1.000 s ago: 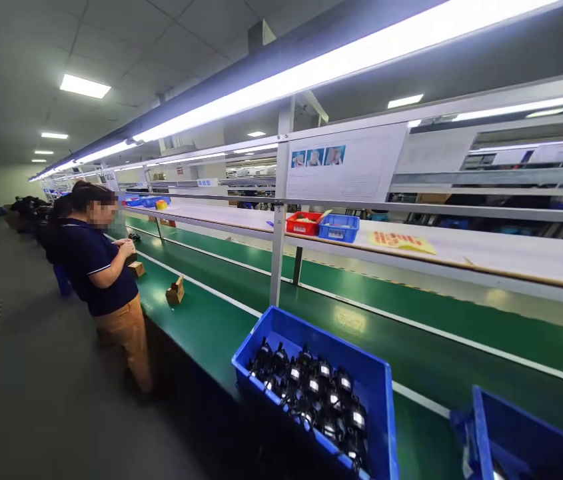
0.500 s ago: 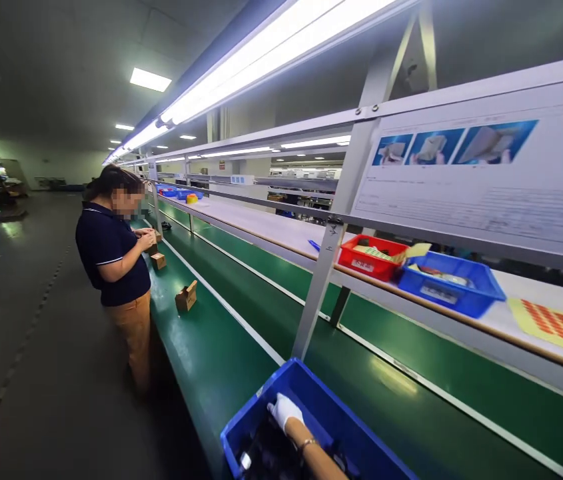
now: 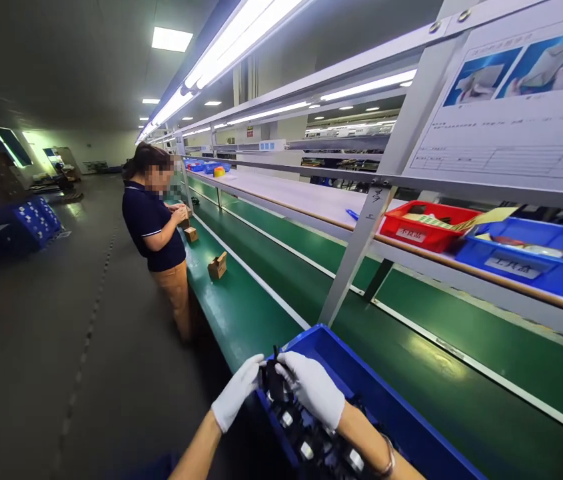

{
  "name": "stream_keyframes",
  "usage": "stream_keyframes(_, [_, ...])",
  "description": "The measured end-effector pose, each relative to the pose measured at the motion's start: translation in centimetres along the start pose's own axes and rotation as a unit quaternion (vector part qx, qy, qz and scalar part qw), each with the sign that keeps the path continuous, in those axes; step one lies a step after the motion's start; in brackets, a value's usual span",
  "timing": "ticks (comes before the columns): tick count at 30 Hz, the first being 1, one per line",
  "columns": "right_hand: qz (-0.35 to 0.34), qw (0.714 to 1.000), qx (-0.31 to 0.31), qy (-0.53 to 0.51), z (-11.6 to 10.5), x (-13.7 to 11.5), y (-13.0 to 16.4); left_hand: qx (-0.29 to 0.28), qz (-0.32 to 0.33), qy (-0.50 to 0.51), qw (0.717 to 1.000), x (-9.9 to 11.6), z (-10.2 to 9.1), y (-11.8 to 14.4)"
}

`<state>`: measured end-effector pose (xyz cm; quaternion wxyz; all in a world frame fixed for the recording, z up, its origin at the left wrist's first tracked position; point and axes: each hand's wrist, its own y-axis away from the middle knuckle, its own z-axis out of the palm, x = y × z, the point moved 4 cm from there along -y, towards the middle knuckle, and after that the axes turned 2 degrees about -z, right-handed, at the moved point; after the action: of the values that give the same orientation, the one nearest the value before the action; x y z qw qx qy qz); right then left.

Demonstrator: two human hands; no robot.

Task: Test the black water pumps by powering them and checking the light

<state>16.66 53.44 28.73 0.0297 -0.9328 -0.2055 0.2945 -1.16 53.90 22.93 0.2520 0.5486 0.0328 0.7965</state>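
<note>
Both my hands wear white gloves and meet over the near corner of a blue bin [image 3: 386,400] on the green conveyor table [image 3: 241,313]. My left hand [image 3: 236,392] and my right hand [image 3: 311,387] together grip one black part [image 3: 275,381] lifted just above the bin's edge. More black parts [image 3: 311,447] with small white labels lie inside the bin below my wrists.
A co-worker in a dark polo [image 3: 154,227] stands at the table further along, handling a small cardboard box. Another open cardboard box [image 3: 217,265] sits on the belt. A red bin [image 3: 424,230] and a blue bin [image 3: 531,257] rest on the upper shelf. Blue crates [image 3: 36,220] stand at far left.
The view swung left and closer to the bin. My left hand came into view and joined my right hand, which moved from inside the bin to its near corner, holding a black part.
</note>
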Motion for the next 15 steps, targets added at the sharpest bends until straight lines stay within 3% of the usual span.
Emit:
stream_keyframes(4, [-0.074,0.995,-0.019,-0.060,0.7,-7.0,1.2,-0.075,-0.067,0.066,0.993,-1.9,-0.6,4.1])
stream_keyframes(9, [-0.061,0.985,-0.016,-0.162,1.2,-13.1,1.8,-0.075,-0.064,0.144,0.985,-3.0,-2.5,11.5])
stream_keyframes(12, [-0.004,0.975,0.020,-0.221,1.8,-15.2,2.2,-0.042,-0.057,0.251,0.965,-1.3,-2.1,14.7])
stream_keyframes(15, [0.014,0.960,0.006,-0.279,3.3,-17.7,4.0,0.003,-0.029,0.423,0.906,2.5,-1.1,17.2])
